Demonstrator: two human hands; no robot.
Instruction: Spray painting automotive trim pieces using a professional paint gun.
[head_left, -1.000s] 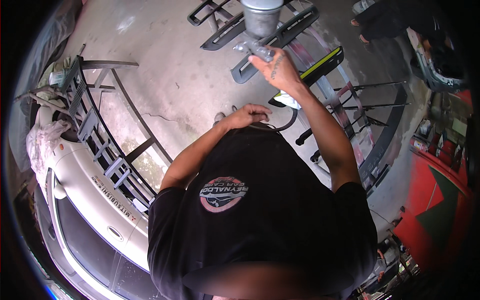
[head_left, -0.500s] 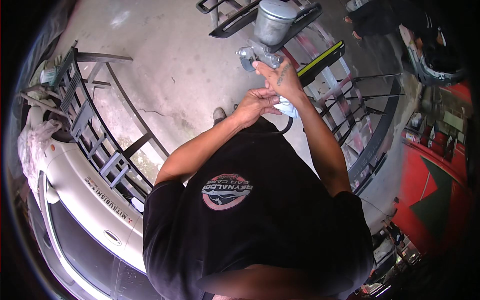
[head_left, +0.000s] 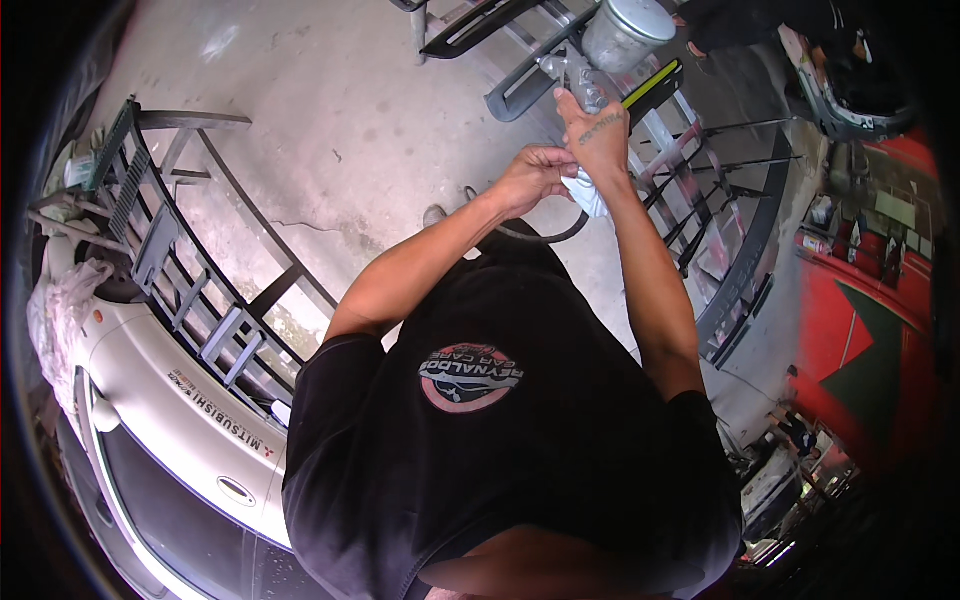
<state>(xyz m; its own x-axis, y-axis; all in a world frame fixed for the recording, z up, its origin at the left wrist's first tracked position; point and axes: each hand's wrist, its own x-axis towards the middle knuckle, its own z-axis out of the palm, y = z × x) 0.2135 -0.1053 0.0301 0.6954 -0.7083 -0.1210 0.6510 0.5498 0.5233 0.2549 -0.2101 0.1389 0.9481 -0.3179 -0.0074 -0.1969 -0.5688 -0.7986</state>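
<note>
In the head view, the right hand (head_left: 600,140) is curled round the spray gun (head_left: 578,78), held out ahead of the body and seen against dark panels (head_left: 520,92). The left hand (head_left: 530,184) pinches the white cloth (head_left: 588,194) beside the right wrist, the hose (head_left: 556,239) looping below

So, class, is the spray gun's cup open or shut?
Shut: a round metal lid sits over the cup, hiding whatever is inside.
</note>
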